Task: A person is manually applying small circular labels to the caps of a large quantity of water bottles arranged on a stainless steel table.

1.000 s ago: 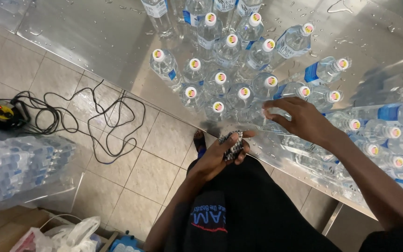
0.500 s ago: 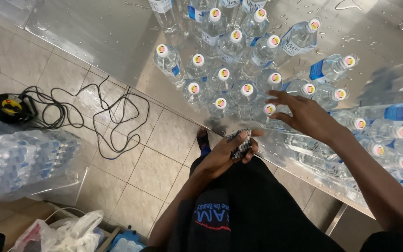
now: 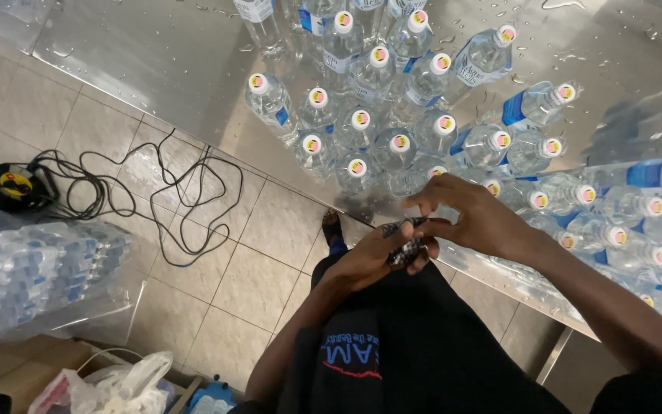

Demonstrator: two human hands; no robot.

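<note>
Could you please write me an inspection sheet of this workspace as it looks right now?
Surface: steel table, wet with droplets.
Job's things: small dark patterned bundle held in the left hand; capped water bottles standing clustered, more lying at the right.
Clutter: white plastic bag and shrink-wrapped bottle pack on the floor.
Grippers: right hand pinches at the bundle's top; both hands meet at the table edge.
Cables: black cord loose on the tiles, running from a reel.
Surroundings: tiled floor.
</note>
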